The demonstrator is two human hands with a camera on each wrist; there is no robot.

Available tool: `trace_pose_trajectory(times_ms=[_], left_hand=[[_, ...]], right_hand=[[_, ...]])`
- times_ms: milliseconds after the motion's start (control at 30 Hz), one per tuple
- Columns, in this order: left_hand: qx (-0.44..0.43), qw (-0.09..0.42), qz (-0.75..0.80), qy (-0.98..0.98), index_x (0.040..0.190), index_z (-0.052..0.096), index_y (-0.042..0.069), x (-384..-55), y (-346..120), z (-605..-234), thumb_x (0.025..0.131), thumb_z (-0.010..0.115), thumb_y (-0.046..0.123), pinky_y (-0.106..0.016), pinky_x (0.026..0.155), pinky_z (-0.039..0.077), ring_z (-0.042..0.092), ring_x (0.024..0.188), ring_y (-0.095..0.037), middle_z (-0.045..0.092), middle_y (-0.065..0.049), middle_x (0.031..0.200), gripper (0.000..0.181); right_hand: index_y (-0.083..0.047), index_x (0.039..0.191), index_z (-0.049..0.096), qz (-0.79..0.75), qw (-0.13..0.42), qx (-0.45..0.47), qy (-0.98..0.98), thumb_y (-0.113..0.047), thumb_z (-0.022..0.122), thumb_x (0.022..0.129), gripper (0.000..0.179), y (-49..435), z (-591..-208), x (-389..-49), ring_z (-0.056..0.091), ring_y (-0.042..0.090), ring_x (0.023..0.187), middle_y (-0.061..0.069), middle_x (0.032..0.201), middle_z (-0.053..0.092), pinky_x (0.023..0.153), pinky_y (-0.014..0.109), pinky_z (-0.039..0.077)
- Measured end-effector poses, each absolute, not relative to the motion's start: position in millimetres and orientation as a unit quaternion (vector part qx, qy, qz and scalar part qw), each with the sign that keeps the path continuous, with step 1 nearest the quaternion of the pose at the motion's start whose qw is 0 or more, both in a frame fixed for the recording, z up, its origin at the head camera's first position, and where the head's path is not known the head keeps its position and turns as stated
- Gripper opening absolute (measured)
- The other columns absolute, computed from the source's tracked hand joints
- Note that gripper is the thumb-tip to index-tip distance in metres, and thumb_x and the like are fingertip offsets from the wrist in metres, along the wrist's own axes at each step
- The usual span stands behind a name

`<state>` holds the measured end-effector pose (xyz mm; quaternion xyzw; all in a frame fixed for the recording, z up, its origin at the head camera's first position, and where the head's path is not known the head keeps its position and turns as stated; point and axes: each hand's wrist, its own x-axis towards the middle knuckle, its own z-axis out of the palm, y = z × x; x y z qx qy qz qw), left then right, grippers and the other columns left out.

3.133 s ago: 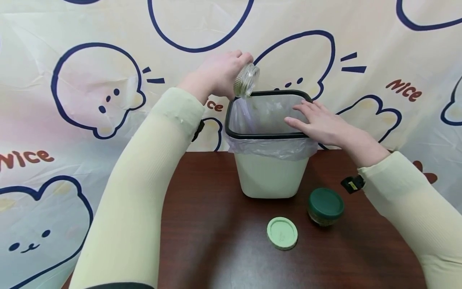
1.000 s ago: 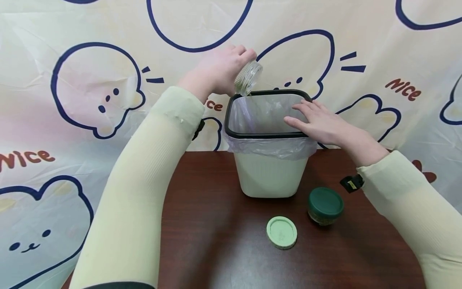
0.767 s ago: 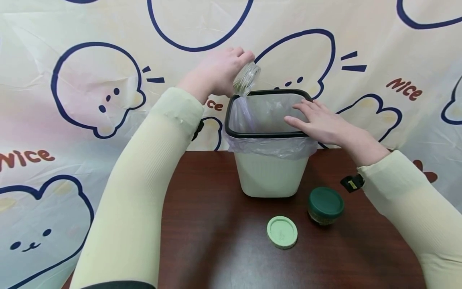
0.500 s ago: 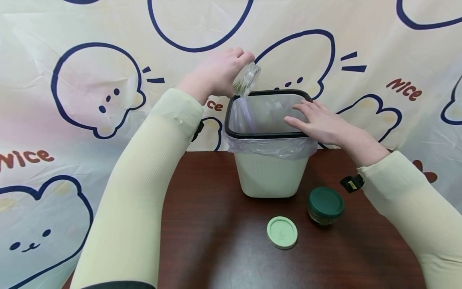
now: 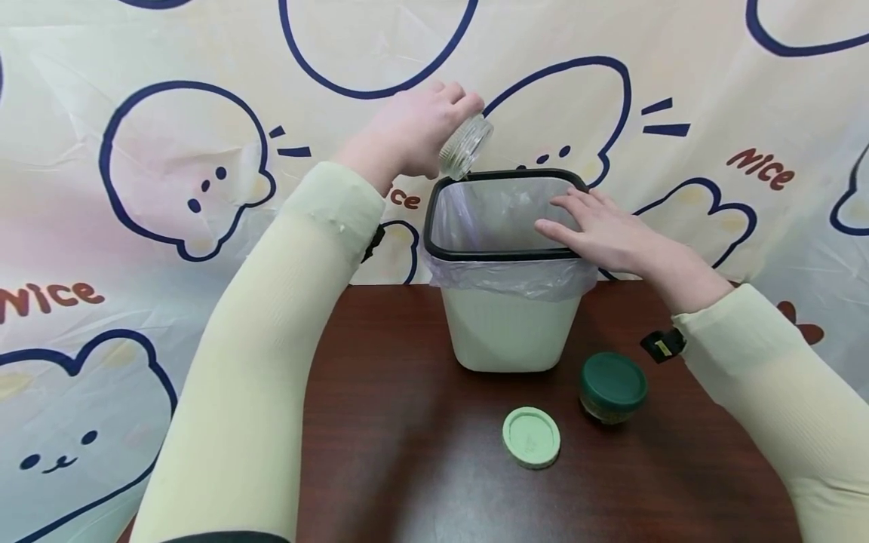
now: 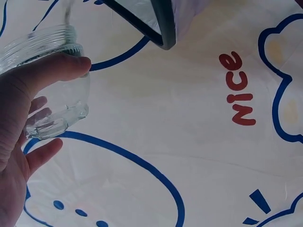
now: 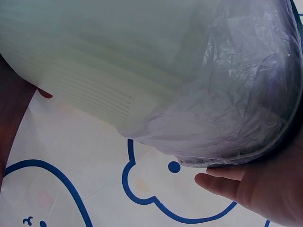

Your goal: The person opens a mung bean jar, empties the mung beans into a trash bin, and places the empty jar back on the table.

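Note:
My left hand (image 5: 424, 128) grips a clear glass jar (image 5: 467, 147) by its side. The jar is lidless and tipped, mouth toward the trash bin (image 5: 512, 332), above its back left rim. In the left wrist view the thumb presses the glass jar (image 6: 71, 94) while other fingers show behind it; a thin streak crosses near its mouth. My right hand (image 5: 600, 230) holds the bin's right rim, its thumb reaching over the opening. Fingers (image 7: 215, 184) of that hand hang outside the bin in the right wrist view. A translucent liner (image 5: 502, 279) folds over the black rim.
A pale green lid (image 5: 532, 437) lies on the dark wooden table (image 5: 380, 422) in front of the bin. Right of it stands a small jar with a dark green lid (image 5: 613, 386). Behind everything hangs a cartoon-printed cloth (image 5: 339, 45).
Greenish matter seen in the jar three seconds ago is hardly visible now, and the glass looks clearer. The left hand has risen slightly with the jar; the right hand stays put.

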<state>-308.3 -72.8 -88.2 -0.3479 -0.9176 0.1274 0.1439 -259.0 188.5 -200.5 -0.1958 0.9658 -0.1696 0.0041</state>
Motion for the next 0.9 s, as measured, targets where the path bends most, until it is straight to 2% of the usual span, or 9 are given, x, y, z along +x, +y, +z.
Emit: trace_pose_trajectory(times_ms=[167, 367, 633, 900], left_hand=[[-0.356, 0.139, 0.135, -0.914, 0.144, 0.033, 0.010, -309.2, -74.1, -91.4, 0.070, 0.079, -0.001, -0.047, 0.104, 0.038, 0.042, 0.127, -0.035, 0.044, -0.017, 0.138, 0.088], [-0.366, 0.157, 0.141, -0.906, 0.143, 0.034, 0.010, -309.6, -73.6, -92.8, 0.072, 0.077, -0.001, -0.047, 0.105, 0.037, 0.042, 0.127, -0.034, 0.044, -0.017, 0.138, 0.084], [-0.372, 0.153, 0.159, -0.902, 0.143, 0.034, 0.009, -309.8, -71.0, -93.8, 0.073, 0.077, 0.002, -0.049, 0.102, 0.040, 0.042, 0.127, -0.034, 0.043, -0.017, 0.138, 0.083], [-0.369, 0.152, 0.148, -0.905, 0.141, 0.034, 0.007, -310.5, -71.0, -90.4, 0.070, 0.076, -0.005, -0.049, 0.102, 0.040, 0.042, 0.125, -0.036, 0.044, -0.018, 0.135, 0.083]], right_hand=[[-0.004, 0.152, 0.025, -0.170, 0.003, -0.196, 0.966, -0.067, 0.032, 0.095, 0.085, 187.8, -201.1, -258.9, 0.000, 0.041, 0.144, 0.024, 0.158, 0.008, 0.111, 0.062, 0.007], [-0.003, 0.152, 0.025, -0.169, 0.002, -0.196, 0.966, -0.067, 0.031, 0.095, 0.086, 187.8, -201.2, -259.0, -0.001, 0.041, 0.144, 0.024, 0.158, 0.008, 0.111, 0.062, 0.006], [-0.003, 0.152, 0.025, -0.168, 0.001, -0.195, 0.966, -0.067, 0.031, 0.095, 0.086, 187.8, -200.5, -257.0, 0.000, 0.040, 0.145, 0.024, 0.158, 0.008, 0.112, 0.061, 0.005], [-0.003, 0.152, 0.024, -0.167, 0.001, -0.194, 0.967, -0.068, 0.031, 0.095, 0.087, 188.5, -199.1, -257.1, -0.001, 0.040, 0.145, 0.024, 0.158, 0.007, 0.112, 0.061, 0.005]])
